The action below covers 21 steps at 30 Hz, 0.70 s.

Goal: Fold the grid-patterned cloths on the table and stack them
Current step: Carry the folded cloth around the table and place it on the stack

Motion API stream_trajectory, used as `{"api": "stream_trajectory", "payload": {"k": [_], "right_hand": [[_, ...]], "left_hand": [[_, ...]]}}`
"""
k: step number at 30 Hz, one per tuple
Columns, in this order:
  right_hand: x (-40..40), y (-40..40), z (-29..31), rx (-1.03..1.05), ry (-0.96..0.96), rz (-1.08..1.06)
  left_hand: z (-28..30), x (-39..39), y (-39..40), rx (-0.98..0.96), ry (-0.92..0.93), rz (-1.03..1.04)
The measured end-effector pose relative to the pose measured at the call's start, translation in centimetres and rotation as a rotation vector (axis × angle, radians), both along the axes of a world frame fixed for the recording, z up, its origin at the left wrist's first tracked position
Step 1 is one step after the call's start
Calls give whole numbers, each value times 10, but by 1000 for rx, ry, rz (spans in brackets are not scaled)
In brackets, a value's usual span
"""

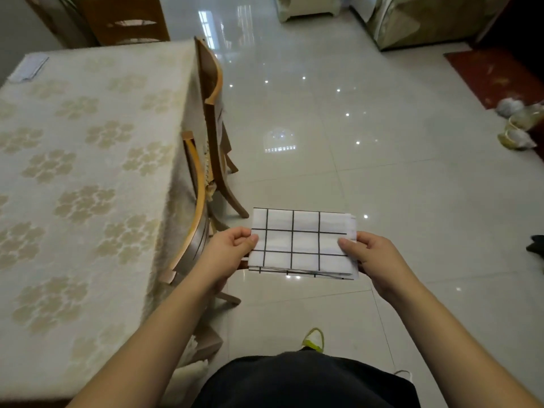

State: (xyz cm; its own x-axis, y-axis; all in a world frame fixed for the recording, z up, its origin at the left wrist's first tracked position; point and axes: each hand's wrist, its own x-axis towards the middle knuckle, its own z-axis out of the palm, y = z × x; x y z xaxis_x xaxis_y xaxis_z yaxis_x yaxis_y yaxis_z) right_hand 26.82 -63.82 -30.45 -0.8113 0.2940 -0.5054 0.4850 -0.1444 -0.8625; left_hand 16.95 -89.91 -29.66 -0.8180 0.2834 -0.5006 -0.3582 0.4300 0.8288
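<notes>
hidden: cloth (303, 242) underside and lower layers
cloth: folded, flat, long axis left-right, over the floor (382, 172), beside worktop (73, 172)
left hand (232, 248): pinching left edge
right hand (371, 257): pinching right edge

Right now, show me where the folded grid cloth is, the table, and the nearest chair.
grid cloth (303, 241): head view, middle of its top face.
table (88, 160): head view, bare patterned tablecloth.
chair (195, 219): head view, curved wooden backrest.

cloth (301, 242): white, black grid | tablecloth (88, 172): cream, floral
</notes>
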Motion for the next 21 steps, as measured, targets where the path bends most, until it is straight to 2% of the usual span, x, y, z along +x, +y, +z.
{"api": "stream_trajectory", "payload": {"k": [10, 13, 21], "right_hand": [[-73, 37, -2, -35, -1, 77], [-107, 38, -1, -44, 3, 105], [-226, 50, -3, 40, -21, 136]], "left_hand": [[6, -50, 31, 110, -86, 101], [-2, -83, 32, 127, -71, 169], [-23, -198, 39, 142, 35, 195]]}}
